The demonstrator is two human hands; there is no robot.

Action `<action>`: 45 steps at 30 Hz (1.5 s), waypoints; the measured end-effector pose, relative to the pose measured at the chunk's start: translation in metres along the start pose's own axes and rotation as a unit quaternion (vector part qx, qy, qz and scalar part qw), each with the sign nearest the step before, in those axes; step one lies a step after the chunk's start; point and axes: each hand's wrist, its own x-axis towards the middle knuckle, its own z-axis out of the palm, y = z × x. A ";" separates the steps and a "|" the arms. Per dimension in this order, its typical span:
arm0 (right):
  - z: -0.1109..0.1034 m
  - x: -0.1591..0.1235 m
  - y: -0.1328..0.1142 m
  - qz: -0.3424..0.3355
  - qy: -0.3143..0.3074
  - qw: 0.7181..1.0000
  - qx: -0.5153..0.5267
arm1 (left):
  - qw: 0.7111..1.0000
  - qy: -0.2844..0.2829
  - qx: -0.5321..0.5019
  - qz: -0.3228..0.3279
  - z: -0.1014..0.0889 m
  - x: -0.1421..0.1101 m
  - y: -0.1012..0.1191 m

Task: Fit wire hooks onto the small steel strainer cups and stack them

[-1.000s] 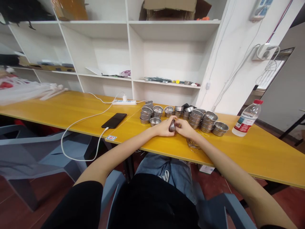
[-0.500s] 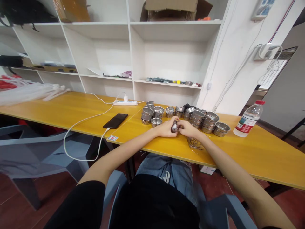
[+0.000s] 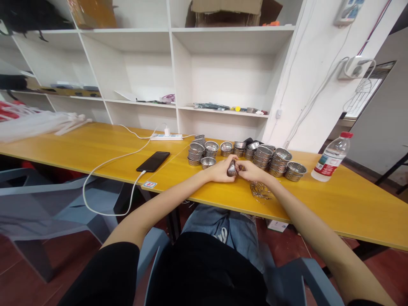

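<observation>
My left hand [image 3: 223,171] is wrapped round a small perforated metal cup [image 3: 232,168], which is tilted on its side just over the table. Against the cup's right edge, the fingers of my right hand [image 3: 249,171] are pinched together; whatever is between them is too small to make out. A loose bundle of thin metal wire pieces [image 3: 260,191] lies below my right wrist. Behind both hands stand several more perforated cups, some in stacks [image 3: 280,160] to the right and others [image 3: 196,153] to the left. One single cup [image 3: 208,162] sits close to my left hand.
On the yellow table [image 3: 334,208] a black phone [image 3: 153,161] lies to the left, its white cable looping over the front edge. A power strip [image 3: 166,137] is behind it. A red-capped bottle [image 3: 333,157] stands at the right. White shelves [image 3: 223,111] rise at the back.
My hands stay together at the cup, with only slight finger movement. The whole view has shifted a little.
</observation>
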 end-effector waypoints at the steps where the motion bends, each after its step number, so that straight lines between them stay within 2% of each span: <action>1: -0.003 0.000 0.000 0.005 -0.001 1.000 0.011 | 1.000 0.000 0.000 0.002 0.000 0.000 0.000; 6: -0.015 -0.002 0.001 0.015 -0.011 0.996 0.090 | 1.000 0.003 0.003 0.000 0.001 0.000 -0.001; 10: -0.019 -0.001 0.001 -0.003 0.039 0.996 0.083 | 1.000 0.007 -0.001 0.003 0.001 0.000 0.000; 15: -0.022 -0.003 -0.002 0.027 0.059 0.992 0.109 | 1.000 0.014 -0.005 -0.004 0.002 0.000 -0.004; 20: -0.034 -0.007 -0.013 0.078 -0.043 0.980 0.177 | 1.000 0.011 0.012 -0.017 0.000 -0.001 -0.003; 21: -0.037 -0.008 -0.015 0.082 -0.036 0.977 0.194 | 1.000 0.007 0.017 -0.022 0.000 -0.001 -0.002; 23: -0.043 -0.008 -0.017 0.082 0.048 0.964 0.249 | 0.999 0.004 0.024 -0.028 -0.001 -0.001 -0.001; 25: -0.047 -0.008 -0.017 0.074 0.153 0.932 0.321 | 0.999 0.003 0.027 -0.028 -0.001 -0.002 0.000; 27: -0.048 -0.007 -0.016 0.068 0.198 0.902 0.379 | 0.999 0.003 0.034 -0.025 -0.001 -0.002 0.001; 31: -0.046 -0.008 -0.017 0.067 0.175 0.890 0.416 | 0.996 0.017 0.093 -0.006 -0.005 -0.001 0.004; 36: -0.046 -0.009 -0.023 0.074 0.172 0.866 0.464 | 0.979 0.104 0.174 0.004 -0.014 0.002 0.008; 42: -0.047 -0.009 -0.022 0.055 0.121 0.818 0.560 | 0.948 0.159 0.267 -0.060 -0.021 0.000 0.010; 45: -0.045 -0.008 -0.022 0.059 0.106 0.808 0.577 | 0.933 0.171 0.298 -0.105 -0.023 -0.001 0.010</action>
